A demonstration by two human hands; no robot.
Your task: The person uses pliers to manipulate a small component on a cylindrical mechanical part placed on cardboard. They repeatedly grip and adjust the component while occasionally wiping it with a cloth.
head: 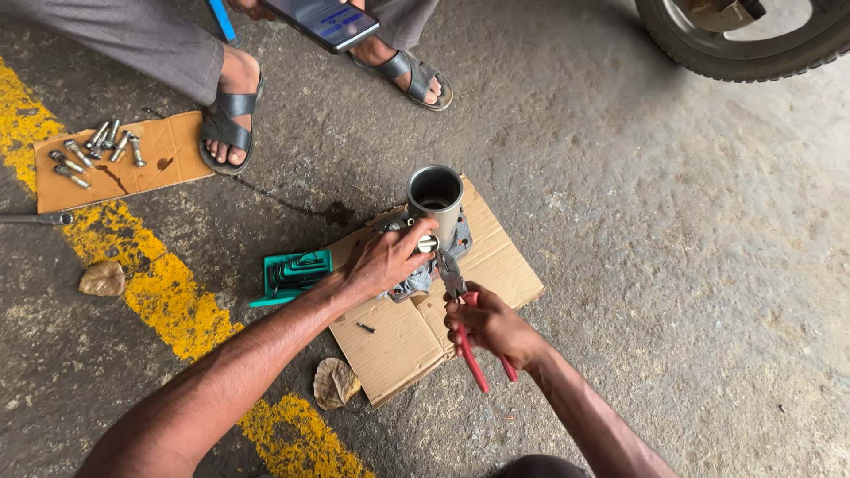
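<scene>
- At far left, on a small cardboard scrap (168, 155): a cluster of grey bolts (97, 149), lying loose beside a yellow floor stripe (164, 296).
- Just below that scrap, on the concrete: a metal tool shaft (35, 217), with a dry leaf (104, 278) lower down.
- Above, at the top edge: another person's sandalled feet (228, 119) and a phone (320, 19) held over them.
- Left of centre: a green holder of hex keys (295, 273), touching the edge of the large cardboard sheet (398, 341).
- Centre, upright on that sheet: a grey metal cylinder part (434, 205), open end up, seated on its finned base.
- Left hand (382, 261): fingers curled and pressed together around a small silvery piece at the cylinder's foot.
- Right hand (491, 326): fingers wrapped tight round the red handles of pliers (460, 310), nose pointed at the cylinder's base just beside the left fingertips.
- Below centre: a second dry leaf (335, 382).
- Top right corner: a tyre (735, 53).
</scene>
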